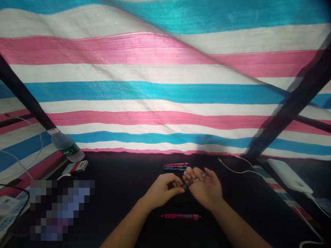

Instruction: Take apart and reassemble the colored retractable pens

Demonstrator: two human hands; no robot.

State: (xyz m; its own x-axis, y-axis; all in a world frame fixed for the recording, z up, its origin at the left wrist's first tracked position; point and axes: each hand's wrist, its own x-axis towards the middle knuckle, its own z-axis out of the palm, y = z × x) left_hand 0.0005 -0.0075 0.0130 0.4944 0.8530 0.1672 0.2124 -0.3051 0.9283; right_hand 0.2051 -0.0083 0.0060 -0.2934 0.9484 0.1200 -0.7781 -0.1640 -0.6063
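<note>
Pen (194, 181), slim and dark with a bright metal end, was being held up between both hands over the middle of the black desk (124, 179), right there in the head view! The left hand (160, 191) was curled over, its grip narrowed to a tight pinch on the pen's nearer, dark end. The right hand (207, 187) was brought in from the other side, its fingers (190, 174) and thumb closed around the pen's far stretch, so a narrow grip was formed there too. This one pen was being worked on by both hands at once, the fingertips almost meeting along it. Just beyond them, three more pens (176, 166) in pink, dark and blue were laid side by side, while nearer the body a pink pen (180, 216) was left lying alone. Over to the left, a water bottle (66, 146) was seen leaning beside a red-and-white packet (74, 166), with a power strip (7, 210) at the edge. Out to the right, a white cable (240, 168) was run across the desk toward a white power bank (288, 175). Behind it all, a striped pink, blue and white tarpaulin (165, 93) was hung across dark frame poles (292, 106).
</note>
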